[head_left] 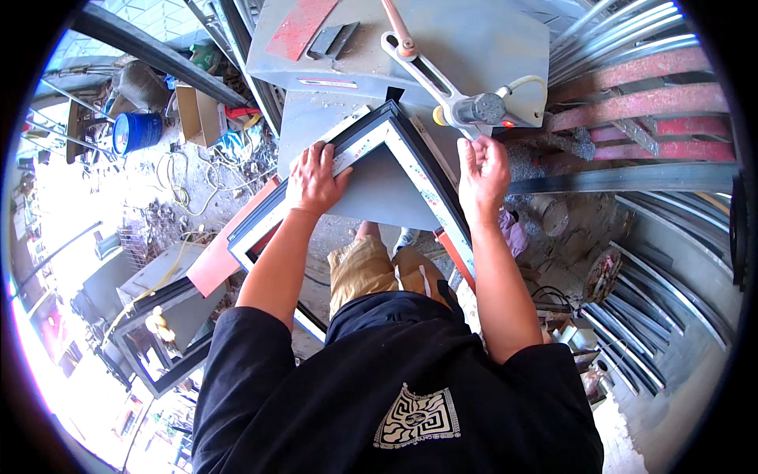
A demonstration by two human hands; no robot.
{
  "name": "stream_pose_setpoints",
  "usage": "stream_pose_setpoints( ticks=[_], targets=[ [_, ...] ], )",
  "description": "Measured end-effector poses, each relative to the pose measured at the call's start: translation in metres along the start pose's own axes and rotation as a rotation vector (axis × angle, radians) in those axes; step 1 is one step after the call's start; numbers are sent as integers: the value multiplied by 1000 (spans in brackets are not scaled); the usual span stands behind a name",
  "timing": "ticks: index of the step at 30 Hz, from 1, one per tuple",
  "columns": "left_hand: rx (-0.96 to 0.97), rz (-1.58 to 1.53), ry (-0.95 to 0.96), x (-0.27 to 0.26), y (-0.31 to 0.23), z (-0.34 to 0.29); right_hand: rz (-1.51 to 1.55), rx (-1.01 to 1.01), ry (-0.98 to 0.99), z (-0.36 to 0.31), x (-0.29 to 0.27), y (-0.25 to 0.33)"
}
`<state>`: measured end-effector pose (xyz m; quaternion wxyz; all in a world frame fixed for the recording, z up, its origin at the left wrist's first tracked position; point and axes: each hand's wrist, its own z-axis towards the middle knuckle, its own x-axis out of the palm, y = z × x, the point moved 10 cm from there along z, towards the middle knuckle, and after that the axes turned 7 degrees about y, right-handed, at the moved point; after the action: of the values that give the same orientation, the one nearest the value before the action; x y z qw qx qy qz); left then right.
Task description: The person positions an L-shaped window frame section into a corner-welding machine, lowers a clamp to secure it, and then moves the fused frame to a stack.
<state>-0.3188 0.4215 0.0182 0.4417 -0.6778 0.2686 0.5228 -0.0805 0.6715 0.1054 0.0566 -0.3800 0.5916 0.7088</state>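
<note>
Nearest, below you, is your blk T-shirt (pixel 395 363), then your tan shorts (pixel 359 268). Your L hand (pixel 316 180) lies over the L bar of the blk-and-white frame (pixel 418 178), fingers toward the outer edge, thumb set apart — can't tell if that grip is clamped or just resting. The frame's corner points away from you over the grey tabletop (pixel 387 189), both bars running back toward you. Your R hand (pixel 483 178) is up outside the R bar, fingers curled by the low end of the slotted lever (pixel 450 96) — can't tell if the grip's closed on it. A dk cylinder (pixel 480 109) is just past that hand. Farther: a red plate (pixel 302 28) & dk offcut (pixel 335 41) on the raised grey housing (pixel 489 39); off L, a blue bucket (pixel 136 133) near a cardboard box (pixel 197 114).
</note>
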Motion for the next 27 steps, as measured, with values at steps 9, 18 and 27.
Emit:
stream_pose_setpoints(
  ticks=[9, 18, 27],
  targets=[
    [3, -6, 28, 1, -1, 0, -295, -94, 419, -113, -12, -83],
    [-10, -19, 28, -3, -1, 1, -656, 33, 437, -222, -58, -153],
    [-462, -160, -207, -34, 24, -91, -689, 2, 395, -224, -58, -150]
  ],
)
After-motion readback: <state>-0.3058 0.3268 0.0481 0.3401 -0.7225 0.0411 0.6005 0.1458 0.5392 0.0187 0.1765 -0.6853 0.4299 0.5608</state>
